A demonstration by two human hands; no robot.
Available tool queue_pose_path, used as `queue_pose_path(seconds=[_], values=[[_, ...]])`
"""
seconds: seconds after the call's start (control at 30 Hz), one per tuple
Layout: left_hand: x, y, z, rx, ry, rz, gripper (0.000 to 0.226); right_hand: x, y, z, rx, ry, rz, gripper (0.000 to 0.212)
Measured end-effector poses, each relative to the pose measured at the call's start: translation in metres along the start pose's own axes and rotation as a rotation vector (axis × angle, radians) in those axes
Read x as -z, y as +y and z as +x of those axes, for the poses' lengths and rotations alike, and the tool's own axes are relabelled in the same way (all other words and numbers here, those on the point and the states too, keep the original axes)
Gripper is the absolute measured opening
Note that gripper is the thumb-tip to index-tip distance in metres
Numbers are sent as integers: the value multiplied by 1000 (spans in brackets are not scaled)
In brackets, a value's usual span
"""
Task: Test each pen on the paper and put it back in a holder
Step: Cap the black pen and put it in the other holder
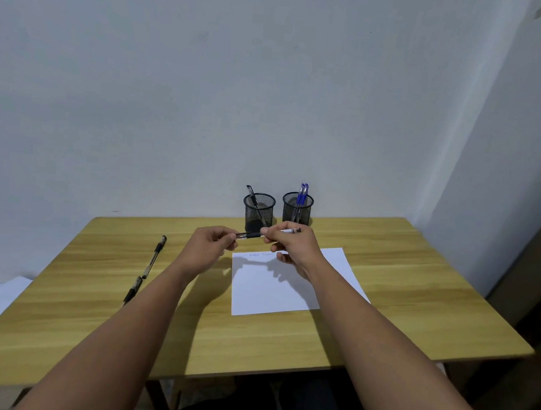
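Both hands hold one black pen (268, 233) level above the paper's (289, 289) far edge, left hand (210, 244) pinching the cap end, right hand (289, 243) gripping the barrel, probably to cap or uncap it.

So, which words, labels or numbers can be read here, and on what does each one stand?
Nothing can be quoted with certainty.
Paper: one faint handwritten line along its top edge, too pale and small to read.
Held pen: a dark print on its clear barrel, too small to read.
Pens on the table: no print can be made out.
Holders and the pens in them: no text visible.
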State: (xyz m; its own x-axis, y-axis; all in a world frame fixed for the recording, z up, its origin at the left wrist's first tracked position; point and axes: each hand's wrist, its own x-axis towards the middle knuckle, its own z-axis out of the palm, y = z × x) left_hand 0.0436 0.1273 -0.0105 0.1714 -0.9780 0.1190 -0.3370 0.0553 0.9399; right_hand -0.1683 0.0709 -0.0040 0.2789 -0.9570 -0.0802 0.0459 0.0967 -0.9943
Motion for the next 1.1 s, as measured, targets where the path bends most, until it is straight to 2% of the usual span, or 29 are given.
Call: queue_pose_path(seconds=[0.2,0.3,0.37,0.53,0.77,0.83,0.93,1.03,1.1], values=[[2,5,4,106,71,-286,21,7,-9,3,-61,-60,-48,33],[1,11,5,130,120,-382,19,9,-9,1,-90,-140,-173,20],[0,15,7,141,133,-400,19,6,-6,0,-85,-168,-173,12],[-5,20,13,158,147,-341,25,-4,0,5,-35,-142,-153,5],[-17,24,25,155,168,-196,25,-6,21,20,53,-70,-173,8],[-14,24,32,125,103,-119,23,-1,21,24,107,-88,-285,6],[-8,25,48,42,27,-39,22,8,10,44,197,-132,-595,7],[-9,19,69,-9,192,-30,22,14,-14,77,298,-10,-675,6],[-15,7,81,22,240,24,42,18,-34,99,345,115,-606,8]])
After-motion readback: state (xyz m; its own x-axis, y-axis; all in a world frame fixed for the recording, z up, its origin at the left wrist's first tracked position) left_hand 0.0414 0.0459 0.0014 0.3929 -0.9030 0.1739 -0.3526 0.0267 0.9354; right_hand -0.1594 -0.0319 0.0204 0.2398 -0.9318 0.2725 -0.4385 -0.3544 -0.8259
